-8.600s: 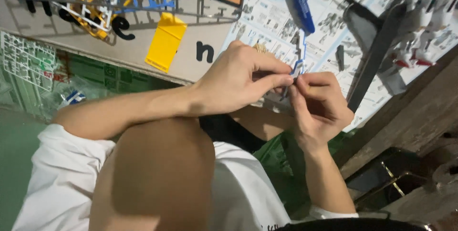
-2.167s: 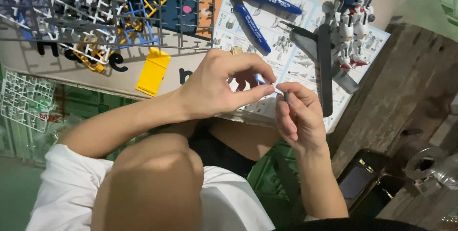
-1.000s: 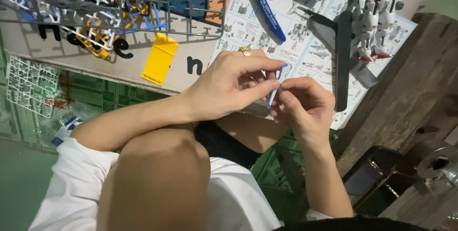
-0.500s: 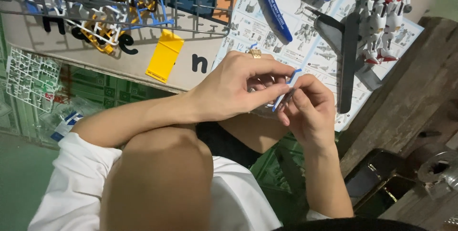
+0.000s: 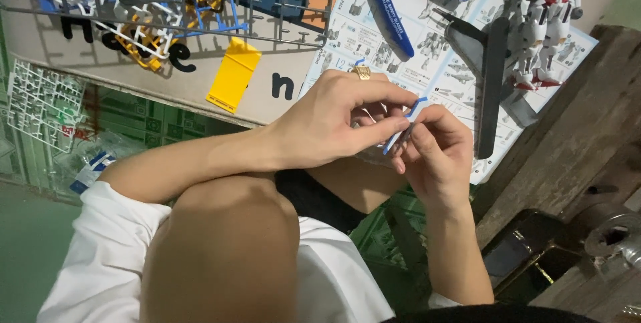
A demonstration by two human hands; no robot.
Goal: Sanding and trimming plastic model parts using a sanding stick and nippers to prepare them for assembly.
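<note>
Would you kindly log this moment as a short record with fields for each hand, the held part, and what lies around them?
Left hand: wears a gold ring, pinches the small blue and white part from the left.
Right hand: grips the same part from the right.
Instruction sheet: spread out beyond the hands.
Blue-handled nippers: lying on the sheet.
Model robot figure: white, lying at the sheet's right end.
Part runners: white, blue and yellow, upper left.
Yellow piece: flat, beside the runners.
</note>
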